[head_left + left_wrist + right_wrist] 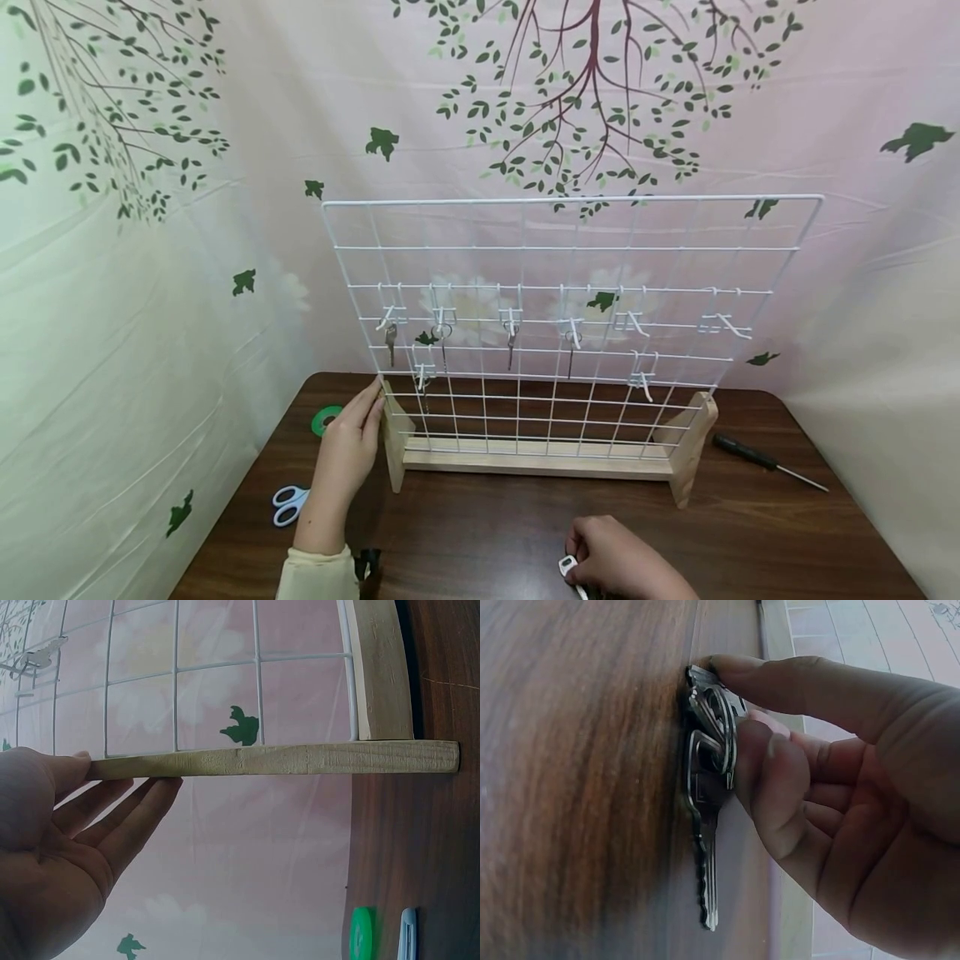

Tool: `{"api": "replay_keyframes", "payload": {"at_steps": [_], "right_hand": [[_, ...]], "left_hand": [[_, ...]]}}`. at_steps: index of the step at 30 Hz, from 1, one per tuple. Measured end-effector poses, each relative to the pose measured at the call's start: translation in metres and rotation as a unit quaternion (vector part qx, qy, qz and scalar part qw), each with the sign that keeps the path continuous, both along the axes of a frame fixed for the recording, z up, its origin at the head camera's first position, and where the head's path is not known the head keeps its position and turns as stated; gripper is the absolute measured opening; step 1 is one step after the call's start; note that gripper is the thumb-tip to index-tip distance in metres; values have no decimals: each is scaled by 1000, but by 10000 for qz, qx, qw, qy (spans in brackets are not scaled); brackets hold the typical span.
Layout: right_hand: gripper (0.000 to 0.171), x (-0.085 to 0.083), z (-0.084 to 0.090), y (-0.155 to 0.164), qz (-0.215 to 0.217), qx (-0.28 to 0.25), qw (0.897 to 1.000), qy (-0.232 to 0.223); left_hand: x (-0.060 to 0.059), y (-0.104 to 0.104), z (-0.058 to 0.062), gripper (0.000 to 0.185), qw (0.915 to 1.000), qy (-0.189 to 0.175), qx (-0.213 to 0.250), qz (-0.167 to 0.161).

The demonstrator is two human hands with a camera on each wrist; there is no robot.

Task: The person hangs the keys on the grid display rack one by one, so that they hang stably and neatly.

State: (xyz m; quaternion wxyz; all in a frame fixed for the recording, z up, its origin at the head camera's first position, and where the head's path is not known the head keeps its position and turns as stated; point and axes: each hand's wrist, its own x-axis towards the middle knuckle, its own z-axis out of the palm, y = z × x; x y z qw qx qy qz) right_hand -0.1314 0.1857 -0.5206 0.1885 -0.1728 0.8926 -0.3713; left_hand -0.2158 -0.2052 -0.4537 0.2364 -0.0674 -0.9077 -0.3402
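Observation:
My left hand (348, 446) pinches the top of the left wooden end panel (277, 759) of a stand, thumb on one face and fingertips on the other. The stand carries an upright white wire grid (551, 247). With thumb and fingers, my right hand (618, 560) grips a small bunch of keys (705, 787) on a split ring (730, 742), low over the tabletop. One key's toothed blade hangs below the fingers in the right wrist view. White hooks are fixed across the grid, and several hold keys, such as the hanging key (391, 346) at the left.
Left of the stand lie a green tape roll (318, 421) and light-blue-handled scissors (287, 505). A black-handled screwdriver (750, 454) rests at the right. By the left sleeve is a small black object (367, 564). Printed cloth (270, 125) hangs behind the brown table (465, 525).

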Motion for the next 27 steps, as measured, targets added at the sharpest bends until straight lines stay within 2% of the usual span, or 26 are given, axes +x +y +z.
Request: {"api": "replay_keyframes", "payload": {"at_steps": [3, 12, 18, 27], "right_hand": [[22, 0, 2, 0, 28, -60, 10000, -54], [21, -1, 1, 1, 37, -93, 9999, -111], [20, -2, 0, 0, -4, -98, 9996, -249], [11, -2, 0, -1, 131, -143, 9997, -138]], "left_hand": [[0, 0, 0, 45, 10000, -11, 9, -11], [0, 1, -1, 44, 9996, 266, -48, -18], [0, 1, 1, 44, 9999, 130, -14, -50], [0, 1, 1, 44, 10000, 77, -7, -29]]}}
